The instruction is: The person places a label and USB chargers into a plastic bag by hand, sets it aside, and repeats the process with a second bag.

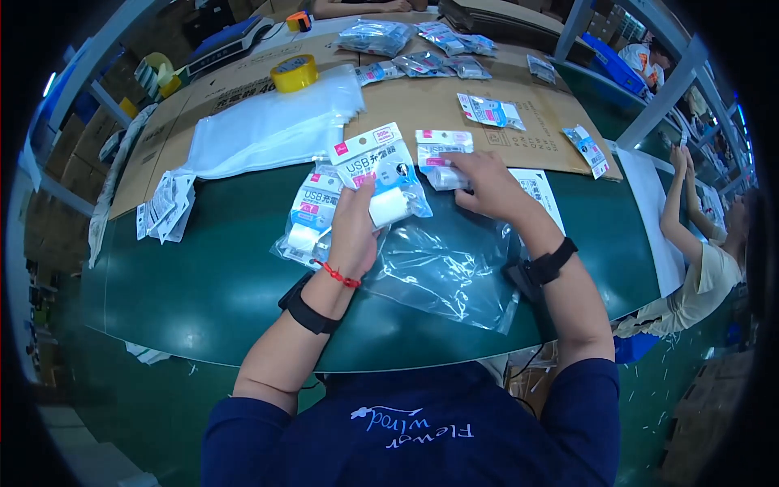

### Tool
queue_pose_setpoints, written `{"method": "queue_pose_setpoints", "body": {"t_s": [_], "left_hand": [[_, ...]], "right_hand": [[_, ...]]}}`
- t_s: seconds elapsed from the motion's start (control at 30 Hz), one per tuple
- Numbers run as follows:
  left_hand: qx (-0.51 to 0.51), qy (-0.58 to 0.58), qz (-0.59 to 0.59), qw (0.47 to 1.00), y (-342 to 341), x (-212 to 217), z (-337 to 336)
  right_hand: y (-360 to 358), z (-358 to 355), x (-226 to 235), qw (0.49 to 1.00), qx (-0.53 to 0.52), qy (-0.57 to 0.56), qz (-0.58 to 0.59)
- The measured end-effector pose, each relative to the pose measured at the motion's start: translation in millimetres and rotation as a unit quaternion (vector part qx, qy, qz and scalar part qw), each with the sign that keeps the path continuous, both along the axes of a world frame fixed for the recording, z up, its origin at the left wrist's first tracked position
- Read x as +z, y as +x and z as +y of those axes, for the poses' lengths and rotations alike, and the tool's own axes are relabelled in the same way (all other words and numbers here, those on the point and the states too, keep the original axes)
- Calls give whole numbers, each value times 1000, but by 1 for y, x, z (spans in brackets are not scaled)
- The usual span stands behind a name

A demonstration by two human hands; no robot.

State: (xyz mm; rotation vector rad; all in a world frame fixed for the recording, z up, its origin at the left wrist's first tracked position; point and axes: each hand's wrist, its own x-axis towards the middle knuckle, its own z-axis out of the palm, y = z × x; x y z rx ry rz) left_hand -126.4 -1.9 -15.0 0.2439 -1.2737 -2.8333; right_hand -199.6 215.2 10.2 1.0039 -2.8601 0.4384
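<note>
My left hand (354, 235) is closed on a clear packet (377, 158) with a white charger inside and a white, pink and blue header card. Another such charger packet (312, 203) lies on the table just left of that hand, partly overlapped by it. Farther right, my right hand (493, 188) has its thumb and fingers closed over the edge of a second packaged charger (442, 148), tilted on the cardboard's edge. Between my forearms a large clear plastic bag (446, 276) lies flat and looks unfilled.
Flattened cardboard (398, 105) covers the table's far part, bearing translucent bags (268, 130), yellow tape (294, 73) and several charger packets (373, 36). A stack of cards (166, 207) lies left; a printed sheet (540, 195) lies right. Another person (698, 268) works at the right, beside metal posts (661, 93).
</note>
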Motion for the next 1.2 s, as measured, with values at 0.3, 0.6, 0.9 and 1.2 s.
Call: {"method": "queue_pose_setpoints", "body": {"t_s": [0.3,0.6,0.9,1.2], "left_hand": [[-63,-129,140,980,9,16,1],[-82,-250,196,945,28,11,23],[53,-627,390,673,29,23,21],[-89,-225,194,951,41,0,45]], "right_hand": [[29,8,31,807,-36,-554,-202],[92,-26,19,598,40,-724,-341],[97,-14,9,714,-42,-670,-200],[115,-26,-5,684,-73,-686,-238]]}}
